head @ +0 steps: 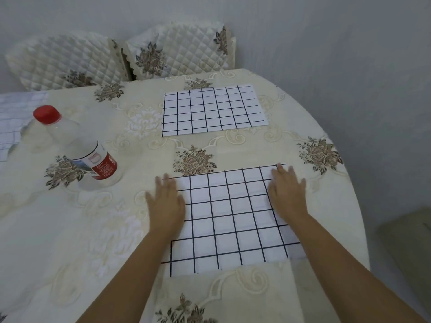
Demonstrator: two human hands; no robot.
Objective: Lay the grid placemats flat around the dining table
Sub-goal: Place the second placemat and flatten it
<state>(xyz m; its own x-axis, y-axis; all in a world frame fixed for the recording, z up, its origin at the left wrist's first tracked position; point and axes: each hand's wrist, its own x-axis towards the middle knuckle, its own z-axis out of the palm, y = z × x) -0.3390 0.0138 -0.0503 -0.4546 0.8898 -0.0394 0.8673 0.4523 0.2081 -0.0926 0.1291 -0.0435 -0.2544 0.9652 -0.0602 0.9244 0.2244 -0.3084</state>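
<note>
Both palms, left hand and right hand, fingers spread, are pressing the near placemat flat, seemingly smoothing it against the counter.

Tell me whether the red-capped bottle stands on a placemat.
No: the bottle stands on the bare tablecloth, left of the near placemat.

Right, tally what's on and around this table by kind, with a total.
Grid placemats: 3 (near one under both hands, far one, one partly in view at the left edge)
Bottles: 1
Chairs with quilted covers: 2
Total: 6
</note>
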